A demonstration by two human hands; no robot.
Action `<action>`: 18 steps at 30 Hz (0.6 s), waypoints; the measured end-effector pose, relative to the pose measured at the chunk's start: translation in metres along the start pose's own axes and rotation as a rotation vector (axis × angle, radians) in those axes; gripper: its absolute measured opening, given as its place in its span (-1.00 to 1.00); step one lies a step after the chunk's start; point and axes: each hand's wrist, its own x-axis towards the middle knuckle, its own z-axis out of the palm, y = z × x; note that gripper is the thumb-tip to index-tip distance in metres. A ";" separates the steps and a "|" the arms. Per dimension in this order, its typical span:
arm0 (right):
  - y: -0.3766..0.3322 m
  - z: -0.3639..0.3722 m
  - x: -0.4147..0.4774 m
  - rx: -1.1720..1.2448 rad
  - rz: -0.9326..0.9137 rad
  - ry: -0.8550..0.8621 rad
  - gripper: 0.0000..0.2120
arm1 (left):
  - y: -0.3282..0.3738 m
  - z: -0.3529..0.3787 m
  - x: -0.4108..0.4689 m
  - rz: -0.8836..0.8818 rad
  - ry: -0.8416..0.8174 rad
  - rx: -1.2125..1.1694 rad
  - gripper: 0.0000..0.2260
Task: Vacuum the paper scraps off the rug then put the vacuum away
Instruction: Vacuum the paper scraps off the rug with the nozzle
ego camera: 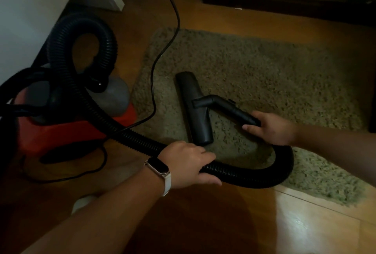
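Right hand gripped tube, fingers curled round it, above rug near edge. Left hand clasped hose beside that edge. Floor head lay on rug, long axis pointing away, just left of right hand. Vacuum stood off rug's left edge.

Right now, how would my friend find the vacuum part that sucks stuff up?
Find the shaggy olive rug on the wooden floor. On its left part lies the black floor nozzle. It is flat and T-shaped, unlike the ribbed hose nearby.
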 end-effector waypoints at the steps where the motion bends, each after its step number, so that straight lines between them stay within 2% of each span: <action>1: 0.002 0.000 -0.002 0.031 0.005 -0.007 -0.74 | 0.000 0.000 0.000 0.004 0.004 -0.002 -0.38; 7: 0.007 0.000 -0.007 0.097 0.032 -0.014 -0.78 | 0.000 -0.003 0.006 0.028 0.006 0.019 -0.39; 18: -0.002 -0.003 -0.009 -0.130 0.019 0.072 -0.78 | -0.003 0.005 0.001 0.070 0.113 0.056 -0.44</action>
